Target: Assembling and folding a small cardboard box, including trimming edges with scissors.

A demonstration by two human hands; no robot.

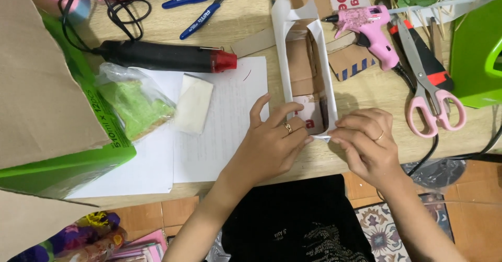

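A home craft table — pink glue gun, scissors, pliers, tiled floor below.

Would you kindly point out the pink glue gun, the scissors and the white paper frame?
pink glue gun (372, 29), head view, on its body.
scissors (435, 113), head view, pink handles.
white paper frame (281, 58), head view, left wall.

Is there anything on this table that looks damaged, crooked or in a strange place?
The white paper frame that the left hand and right hand pinch looks crumpled and bent at its far end. The pink scissors lie across the pink glue gun's cord. Nothing looks spilled.
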